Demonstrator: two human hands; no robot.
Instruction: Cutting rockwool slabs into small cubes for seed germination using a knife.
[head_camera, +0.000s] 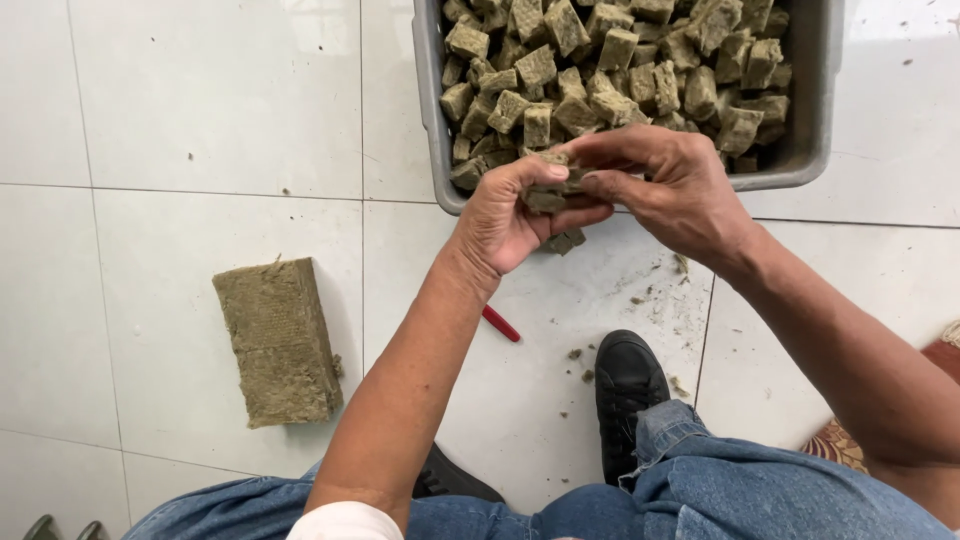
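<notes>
While both hands meet over the near rim of the tub, the scene reads as follows.

Left hand: the left hand (510, 215) is curled shut around a small strip of olive-brown fibrous wool (552, 192), thumb on top, fingers wrapped beneath.

Right hand: the right hand (668, 185) pinches the same strip from the right side, thumb and forefinger closed on its end.

Position of strip: it lies between the two hands, long axis running left to right, just in front of the grey plastic tub (432, 120).

Tub contents: heaped olive-brown fibrous cubes (600, 60), directly beyond the hands and close to both alike.

Left of the hands: a larger uncut rectangular slab of the same fibrous material (280, 342) on the white tiled floor (170, 100), well apart.

Below the hands: a red pen-like object (500, 323), partly hidden by the left forearm; loose crumbs; a black shoe (628, 385).
</notes>
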